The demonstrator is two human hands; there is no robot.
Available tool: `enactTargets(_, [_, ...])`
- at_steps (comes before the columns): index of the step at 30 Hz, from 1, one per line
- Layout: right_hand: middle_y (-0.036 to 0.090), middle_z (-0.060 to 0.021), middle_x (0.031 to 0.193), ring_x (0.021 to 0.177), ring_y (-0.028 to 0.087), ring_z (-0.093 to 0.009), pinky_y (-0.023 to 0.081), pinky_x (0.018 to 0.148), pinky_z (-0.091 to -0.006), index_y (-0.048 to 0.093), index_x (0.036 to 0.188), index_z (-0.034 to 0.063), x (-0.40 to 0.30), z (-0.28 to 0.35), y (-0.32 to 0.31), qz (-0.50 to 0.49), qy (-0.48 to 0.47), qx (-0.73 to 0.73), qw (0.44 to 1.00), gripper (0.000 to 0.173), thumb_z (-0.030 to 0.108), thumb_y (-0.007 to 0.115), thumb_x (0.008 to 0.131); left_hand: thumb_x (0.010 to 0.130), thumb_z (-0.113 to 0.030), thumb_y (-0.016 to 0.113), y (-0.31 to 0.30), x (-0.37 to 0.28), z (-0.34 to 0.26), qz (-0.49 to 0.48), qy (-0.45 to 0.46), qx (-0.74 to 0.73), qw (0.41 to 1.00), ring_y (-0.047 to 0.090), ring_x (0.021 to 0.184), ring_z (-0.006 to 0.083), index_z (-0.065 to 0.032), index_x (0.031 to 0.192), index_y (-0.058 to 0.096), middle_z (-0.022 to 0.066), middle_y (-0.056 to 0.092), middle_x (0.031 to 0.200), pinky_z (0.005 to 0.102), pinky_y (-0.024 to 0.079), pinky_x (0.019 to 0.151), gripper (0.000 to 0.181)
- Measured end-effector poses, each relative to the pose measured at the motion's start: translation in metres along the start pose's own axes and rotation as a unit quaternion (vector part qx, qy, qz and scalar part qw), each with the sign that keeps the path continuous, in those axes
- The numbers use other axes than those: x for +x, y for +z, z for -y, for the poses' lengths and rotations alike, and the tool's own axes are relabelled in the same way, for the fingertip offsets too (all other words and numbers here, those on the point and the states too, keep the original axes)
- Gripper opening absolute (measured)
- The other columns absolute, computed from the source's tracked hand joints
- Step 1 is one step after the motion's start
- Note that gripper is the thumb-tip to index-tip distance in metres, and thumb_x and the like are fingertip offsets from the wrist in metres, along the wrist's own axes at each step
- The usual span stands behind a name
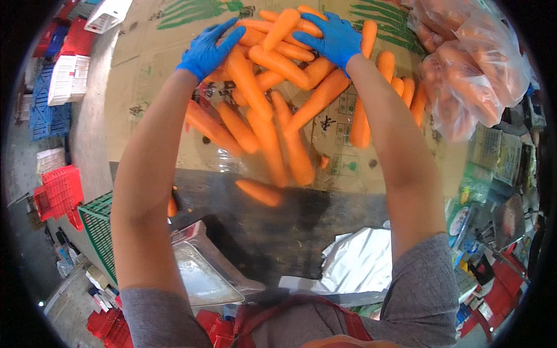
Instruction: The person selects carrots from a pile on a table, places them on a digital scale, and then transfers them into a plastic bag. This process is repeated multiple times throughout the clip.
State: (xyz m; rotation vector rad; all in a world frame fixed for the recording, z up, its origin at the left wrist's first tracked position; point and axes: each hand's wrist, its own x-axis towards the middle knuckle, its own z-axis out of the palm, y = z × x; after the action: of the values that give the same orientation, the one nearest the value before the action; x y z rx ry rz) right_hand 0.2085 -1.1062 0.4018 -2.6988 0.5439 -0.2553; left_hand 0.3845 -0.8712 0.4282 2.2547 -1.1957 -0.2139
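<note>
A heap of orange carrots lies on flattened, printed cardboard in front of me. My left hand, in a blue glove, rests against the heap's left side with thumb and fingers spread. On the right side, my right hand, also blue-gloved, lies over the carrots. Carrot ends show between its thumb and fingers; whether it grips one is hidden. Nearer me, several loose carrots fan out below the heap. One carrot sits past the cardboard on the dark tabletop.
Clear plastic bags of carrots stand at the right. Nearest me are a scale with a metal pan and a crumpled silvery sheet. A green plastic crate stands left of the table, with red crates beyond.
</note>
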Motion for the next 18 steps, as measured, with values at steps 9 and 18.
enactTargets(9, [0.057,-0.0173,0.111,0.098,0.057,-0.039,0.047,0.083,-0.0471,0.056,0.122,0.0284,-0.078,0.001,0.001,0.008,-0.097,0.070,0.993,0.052,0.056,0.058,0.078,0.082,-0.051,0.057,0.015,-0.066,-0.031,0.104,-0.071,-0.060,0.990,0.057,0.096,0.0312,-0.0176,0.123,0.058,0.0149,0.065,0.093,0.0402,0.043,0.088,0.053])
enactTargets(18, [0.053,-0.0159,0.116,0.104,0.051,-0.037,0.043,0.086,-0.0451,0.062,0.115,0.0260,-0.229,0.048,-0.040,0.083,-0.170,0.137,0.972,0.042,0.044,0.063,0.078,0.079,-0.037,0.064,0.004,-0.226,-0.139,0.170,-0.029,0.013,0.985,0.049,0.094,0.0275,-0.0193,0.125,0.057,0.0066,0.061,0.093,0.0446,0.030,0.091,0.050])
